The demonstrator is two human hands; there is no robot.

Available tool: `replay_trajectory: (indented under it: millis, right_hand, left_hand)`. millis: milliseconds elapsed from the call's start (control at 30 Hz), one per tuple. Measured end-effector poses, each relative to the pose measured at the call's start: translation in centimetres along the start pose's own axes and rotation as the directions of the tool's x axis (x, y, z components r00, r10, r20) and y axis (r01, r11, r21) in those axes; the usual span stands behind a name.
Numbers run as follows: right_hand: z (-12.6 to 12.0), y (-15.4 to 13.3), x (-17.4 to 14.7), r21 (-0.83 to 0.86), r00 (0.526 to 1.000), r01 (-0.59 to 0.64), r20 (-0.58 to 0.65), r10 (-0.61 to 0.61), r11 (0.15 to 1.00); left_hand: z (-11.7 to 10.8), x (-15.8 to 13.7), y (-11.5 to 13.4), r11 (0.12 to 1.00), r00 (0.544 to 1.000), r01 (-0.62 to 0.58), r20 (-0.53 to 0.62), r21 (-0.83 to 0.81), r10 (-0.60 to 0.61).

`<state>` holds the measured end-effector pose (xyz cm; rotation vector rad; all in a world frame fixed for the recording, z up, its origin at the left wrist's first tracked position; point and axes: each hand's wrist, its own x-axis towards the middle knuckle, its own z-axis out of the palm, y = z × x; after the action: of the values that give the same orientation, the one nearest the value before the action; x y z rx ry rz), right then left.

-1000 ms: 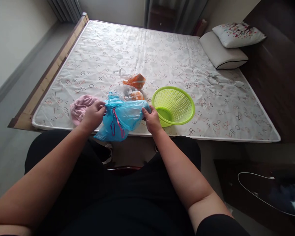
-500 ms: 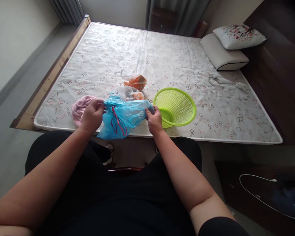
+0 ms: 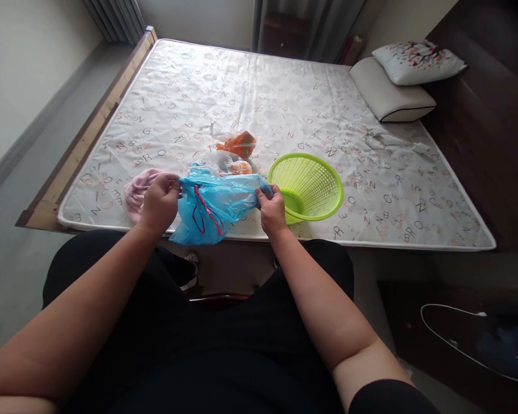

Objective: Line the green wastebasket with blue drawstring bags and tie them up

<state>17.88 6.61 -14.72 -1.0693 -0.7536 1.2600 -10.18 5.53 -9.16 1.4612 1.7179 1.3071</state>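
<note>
A thin blue plastic bag (image 3: 218, 201) with red drawstrings (image 3: 207, 213) is stretched between my two hands above the mattress edge. My left hand (image 3: 160, 201) pinches its left end, and my right hand (image 3: 271, 208) grips its right end. Beside my left hand lies a crumpled pink cloth (image 3: 136, 192). Just right of my right hand, a lime-green slatted plastic basket (image 3: 313, 187) leans tilted, its mouth facing up and toward me. Behind the blue bag are a clear plastic bag (image 3: 213, 161) with something orange in it and an orange plastic bag (image 3: 242, 144).
The letter-printed mattress (image 3: 242, 92) lies on a wooden bed frame (image 3: 86, 126). At the far right rest a white pillow (image 3: 418, 62) and a beige cushion (image 3: 391, 95). A white cable (image 3: 449, 339) curves over a dark surface at lower right.
Both hands keep hold of the blue bag in almost the same place. The bag's edge is drawn slightly wider between them, and the whole view has shifted a little.
</note>
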Motion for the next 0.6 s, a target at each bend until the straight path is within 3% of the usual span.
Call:
replay_trajectory:
  millis: [600]
  right_hand:
    - [0.0,-0.3,0.1,-0.005,1.0,-0.012,-0.019,0.012,1.0]
  left_hand:
    - [-0.4,0.7,-1.3,0.996,0.998,0.054,-0.037,-0.07,-0.057]
